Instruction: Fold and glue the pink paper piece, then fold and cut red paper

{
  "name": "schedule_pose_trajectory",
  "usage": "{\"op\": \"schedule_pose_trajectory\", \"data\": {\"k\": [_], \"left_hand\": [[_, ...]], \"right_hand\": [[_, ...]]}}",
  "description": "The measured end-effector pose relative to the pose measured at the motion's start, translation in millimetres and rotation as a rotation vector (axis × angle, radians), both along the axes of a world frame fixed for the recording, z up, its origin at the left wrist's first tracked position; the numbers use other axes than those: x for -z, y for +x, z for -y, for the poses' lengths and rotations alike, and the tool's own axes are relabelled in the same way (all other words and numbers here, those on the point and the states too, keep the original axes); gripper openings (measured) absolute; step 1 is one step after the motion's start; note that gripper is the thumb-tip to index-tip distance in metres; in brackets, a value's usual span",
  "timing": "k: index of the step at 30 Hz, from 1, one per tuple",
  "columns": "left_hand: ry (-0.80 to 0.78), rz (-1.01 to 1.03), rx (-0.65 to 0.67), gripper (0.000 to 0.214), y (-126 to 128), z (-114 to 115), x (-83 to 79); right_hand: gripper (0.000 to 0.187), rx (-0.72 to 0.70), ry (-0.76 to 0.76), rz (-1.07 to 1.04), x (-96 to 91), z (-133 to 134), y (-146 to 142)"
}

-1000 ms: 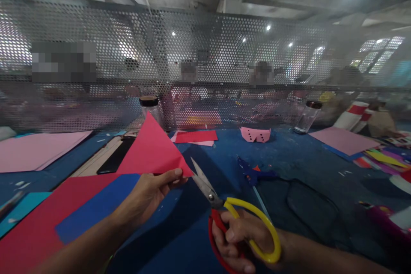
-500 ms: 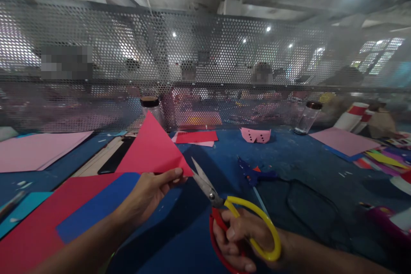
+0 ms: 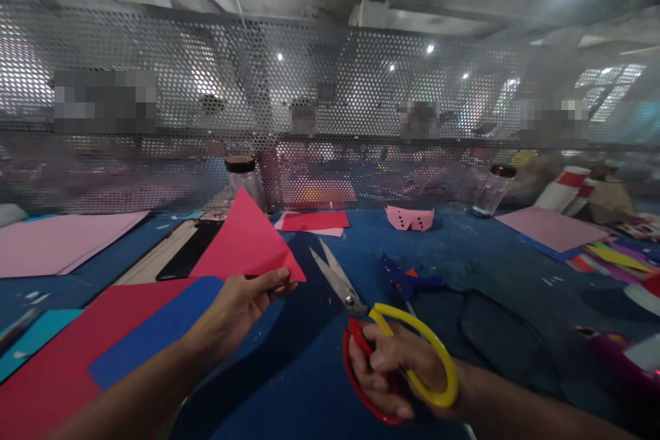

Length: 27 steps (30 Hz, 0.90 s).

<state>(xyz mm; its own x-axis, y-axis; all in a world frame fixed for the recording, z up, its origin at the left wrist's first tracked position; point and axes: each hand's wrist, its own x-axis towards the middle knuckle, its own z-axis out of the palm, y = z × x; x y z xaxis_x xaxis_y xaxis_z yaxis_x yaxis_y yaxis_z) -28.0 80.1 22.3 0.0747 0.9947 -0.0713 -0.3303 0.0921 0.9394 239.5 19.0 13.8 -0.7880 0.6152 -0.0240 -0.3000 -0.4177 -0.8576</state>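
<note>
My left hand [image 3: 242, 304] pinches the lower corner of a folded red paper triangle [image 3: 246, 242] and holds it up over the blue table [image 3: 309, 385]. Through the yellow and red loops of a pair of scissors [image 3: 376, 330] go the fingers of my right hand [image 3: 397, 375]. The steel blades are parted and point up and left. Their tips sit a short way right of the paper's corner and do not touch it.
Red and blue sheets [image 3: 103, 337] lie under my left arm, and a pink sheet [image 3: 56, 240] is at far left. A blue glue gun [image 3: 407, 280] with a black cable, two glass jars [image 3: 242, 175], a pink cut-out [image 3: 411, 217] and coloured paper strips [image 3: 613, 258] lie around. People sit behind the perforated metal screen [image 3: 330, 110].
The scissors have drawn back to the right, away from the paper's corner, with the blades still parted. The red triangle has tilted down a little.
</note>
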Motion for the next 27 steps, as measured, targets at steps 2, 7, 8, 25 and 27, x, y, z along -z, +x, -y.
{"op": "schedule_pose_trajectory", "data": {"k": [2, 7, 8, 25, 27], "left_hand": [[0.004, -0.006, 0.009, 0.02, 1, 1, -1.5], [0.03, -0.03, 0.035, 0.018, 6, 6, -7.2], [0.032, -0.038, 0.041, 0.019, 6, 7, -8.4], [0.042, -0.202, 0.015, 0.042, 1, 60, 1.9], [0.048, -0.238, 0.035, 0.043, 1, 61, -0.1]], "right_hand": [[0.021, 0.057, 0.073, 0.086, -4.5, -3, 4], [0.042, 0.221, 0.473, 0.665, -37.1, -22, 20], [0.042, 0.249, 0.597, 0.795, -45.8, -30, 21], [0.035, 0.211, 1.22, 1.678, -44.2, -228, -52], [0.035, 0.234, 1.223, 1.662, -42.6, -230, -57]]}}
